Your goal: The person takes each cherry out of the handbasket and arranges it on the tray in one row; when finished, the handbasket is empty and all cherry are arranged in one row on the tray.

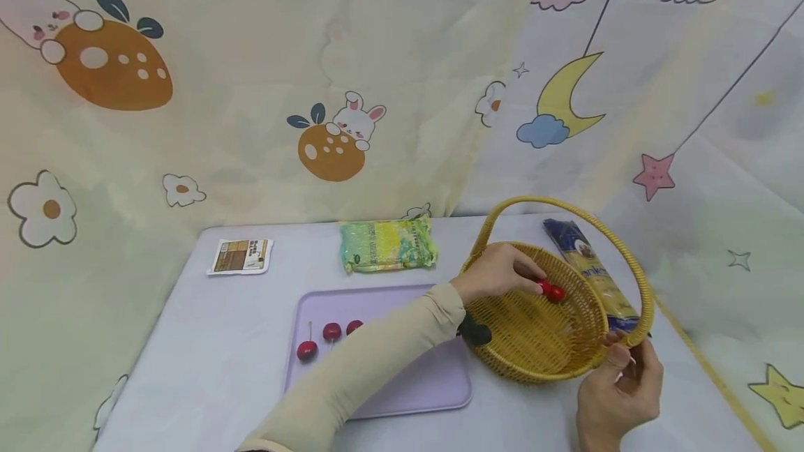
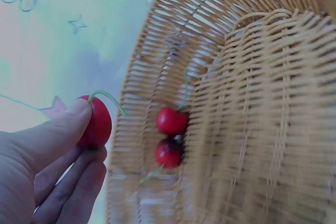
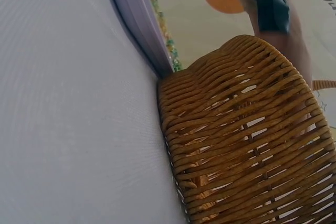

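My left hand (image 1: 502, 272) reaches over the wicker basket (image 1: 534, 373). It pinches a red cherry (image 2: 97, 124) with a green stem between thumb and fingers. Two more cherries (image 2: 171, 121) lie inside the basket against its wall, seen in the left wrist view. With curled fingers, my right hand (image 1: 622, 393) grips the basket rim near the foot of its handle; the right wrist view shows the basket's outer side but not that hand. On the purple tray (image 1: 433, 396), several cherries (image 1: 307, 350) lie at the left, and my left sleeve covers part of the tray.
Behind the tray lies a green and yellow packet (image 1: 388, 244). A small white and brown packet (image 1: 241, 257) is at the back left. A blue and yellow bag (image 1: 590, 267) lies behind the basket's right side. A patterned cloth (image 1: 251, 124) hangs behind the table.
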Available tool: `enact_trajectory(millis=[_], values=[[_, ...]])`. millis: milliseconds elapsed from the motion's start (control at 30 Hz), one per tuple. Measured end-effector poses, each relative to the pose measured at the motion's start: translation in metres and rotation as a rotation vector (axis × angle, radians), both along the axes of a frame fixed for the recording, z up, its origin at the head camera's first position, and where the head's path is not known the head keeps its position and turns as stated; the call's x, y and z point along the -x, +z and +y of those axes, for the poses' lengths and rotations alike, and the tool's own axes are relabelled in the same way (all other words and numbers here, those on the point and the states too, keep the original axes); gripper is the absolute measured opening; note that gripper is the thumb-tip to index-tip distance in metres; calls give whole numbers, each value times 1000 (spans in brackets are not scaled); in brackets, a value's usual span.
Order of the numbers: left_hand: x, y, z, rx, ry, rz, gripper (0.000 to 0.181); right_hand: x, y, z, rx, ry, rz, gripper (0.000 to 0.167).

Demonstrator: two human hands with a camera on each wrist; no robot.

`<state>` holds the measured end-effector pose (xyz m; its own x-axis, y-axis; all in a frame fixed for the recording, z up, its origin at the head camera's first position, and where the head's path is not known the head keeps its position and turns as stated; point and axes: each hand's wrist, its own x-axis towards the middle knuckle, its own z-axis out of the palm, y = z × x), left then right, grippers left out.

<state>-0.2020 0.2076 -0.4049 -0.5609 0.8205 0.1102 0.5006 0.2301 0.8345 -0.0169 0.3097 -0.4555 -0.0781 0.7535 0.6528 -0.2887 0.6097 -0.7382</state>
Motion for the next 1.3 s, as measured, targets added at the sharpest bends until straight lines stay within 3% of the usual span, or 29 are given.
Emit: enact_trajectory(millis=[200, 433, 733, 1033, 1300], values=[[2, 12, -34, -26, 67, 3, 25, 1, 1, 0, 48, 14, 34, 30], [-2, 17, -66, -20, 130, 9, 24, 0, 0, -2, 51, -23, -49, 30], [-11, 16, -119, -80, 161, -31, 22, 0, -2, 0, 56, -36, -72, 30], [-18, 15, -166, -95, 243, -65, 25, 1, -4, 2, 83, -40, -98, 31], [-19, 5, -197, -77, 309, -35, 26, 0, -7, 1, 105, -32, -128, 32]])
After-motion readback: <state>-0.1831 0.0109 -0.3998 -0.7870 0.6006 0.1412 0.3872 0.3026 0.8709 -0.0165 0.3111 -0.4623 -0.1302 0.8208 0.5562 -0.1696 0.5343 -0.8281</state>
